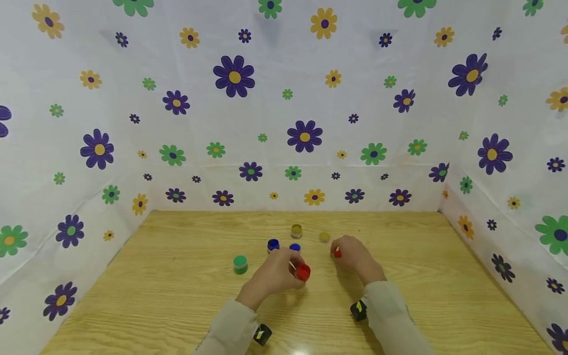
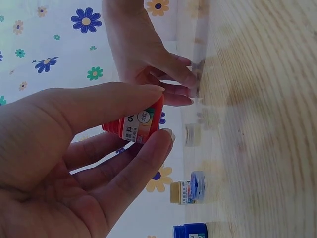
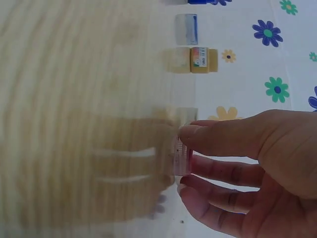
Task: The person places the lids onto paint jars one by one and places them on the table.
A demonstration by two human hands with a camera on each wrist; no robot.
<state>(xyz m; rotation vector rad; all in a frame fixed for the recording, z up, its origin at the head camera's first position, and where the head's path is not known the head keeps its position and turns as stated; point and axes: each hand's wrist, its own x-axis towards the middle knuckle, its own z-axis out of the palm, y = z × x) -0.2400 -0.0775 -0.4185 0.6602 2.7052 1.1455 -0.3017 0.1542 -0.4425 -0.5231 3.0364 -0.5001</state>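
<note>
— What is held?
— A red jar (image 1: 303,272), lower centre of the head view, is pinched in the curled left hand (image 1: 276,271); to its right, a red lid (image 1: 338,253), in the curled right hand (image 1: 356,257).

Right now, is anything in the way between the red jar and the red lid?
Nothing visible stands between the red jar in the left hand and the red lid in the right hand. The blue lid and yellow lid lie farther back.
</note>
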